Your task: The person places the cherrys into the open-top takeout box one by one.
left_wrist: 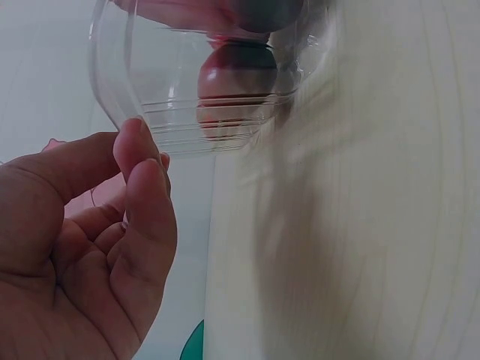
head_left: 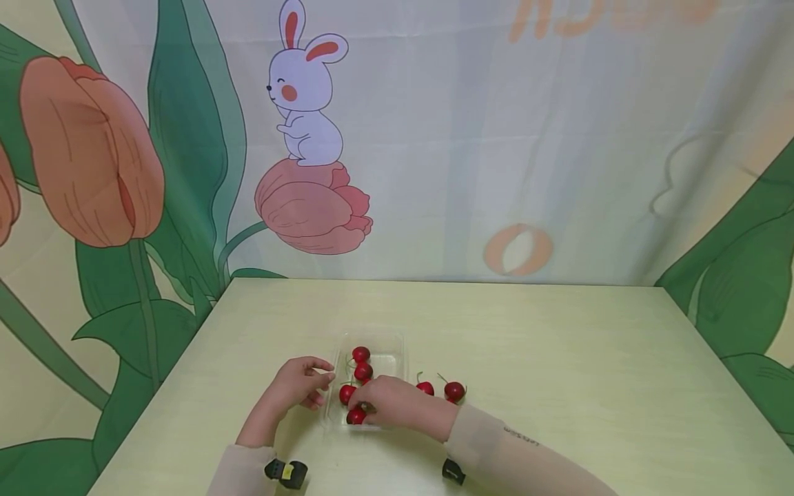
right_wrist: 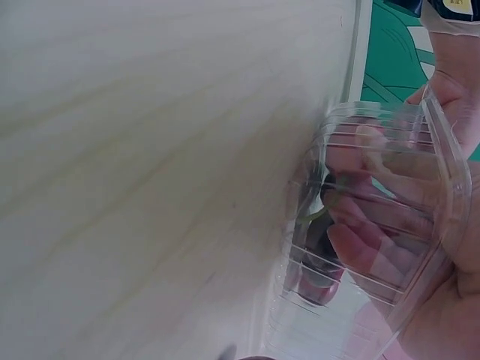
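Note:
A clear plastic container (head_left: pixel 391 337) stands on the table with several red cherries (head_left: pixel 362 372) in it. At its left side, my left hand (head_left: pixel 302 382) pinches the rim between thumb and fingers; the left wrist view shows the fingertips (left_wrist: pixel 139 146) on the plastic edge. My right hand (head_left: pixel 400 405) reaches over the right wall into the container, its fingers bent around a cherry (head_left: pixel 356 416) at the near end. Through the ribbed wall in the right wrist view, the fingers, dark cherries (right_wrist: pixel 319 259) and a green stem are seen, the exact grip partly blurred.
To the container's right, two stemmed cherries (head_left: pixel 455 392) lie on the pale wooden table (head_left: pixel 558 358), partly near the right forearm. A printed curtain (head_left: pixel 434 138) with a rabbit and tulips hangs behind the far edge. Black straps with small devices sit at both wrists.

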`<act>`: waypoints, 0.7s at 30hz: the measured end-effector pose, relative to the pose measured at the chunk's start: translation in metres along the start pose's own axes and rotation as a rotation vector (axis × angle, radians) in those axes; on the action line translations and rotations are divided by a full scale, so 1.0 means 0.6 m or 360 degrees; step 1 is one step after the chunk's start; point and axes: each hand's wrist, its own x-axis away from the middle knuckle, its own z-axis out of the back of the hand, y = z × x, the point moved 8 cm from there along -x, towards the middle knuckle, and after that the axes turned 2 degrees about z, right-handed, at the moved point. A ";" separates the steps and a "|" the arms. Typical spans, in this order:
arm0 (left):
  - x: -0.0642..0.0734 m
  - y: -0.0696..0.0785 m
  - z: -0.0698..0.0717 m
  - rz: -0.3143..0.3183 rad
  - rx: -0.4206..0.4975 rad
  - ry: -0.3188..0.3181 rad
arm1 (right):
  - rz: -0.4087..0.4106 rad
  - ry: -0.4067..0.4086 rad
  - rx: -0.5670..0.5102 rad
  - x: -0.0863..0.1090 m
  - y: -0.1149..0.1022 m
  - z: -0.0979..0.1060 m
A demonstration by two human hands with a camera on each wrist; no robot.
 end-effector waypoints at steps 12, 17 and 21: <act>0.001 0.002 0.001 0.0008 -0.0023 0.0008 | 0.0005 -0.0007 0.0034 -0.002 0.002 -0.003; 0.000 0.001 0.001 0.0001 -0.0039 0.0011 | 0.0002 -0.0017 0.0058 -0.003 0.003 -0.004; 0.000 0.000 0.001 0.0002 -0.0046 0.0012 | 0.0000 -0.0022 0.0053 -0.001 0.002 -0.002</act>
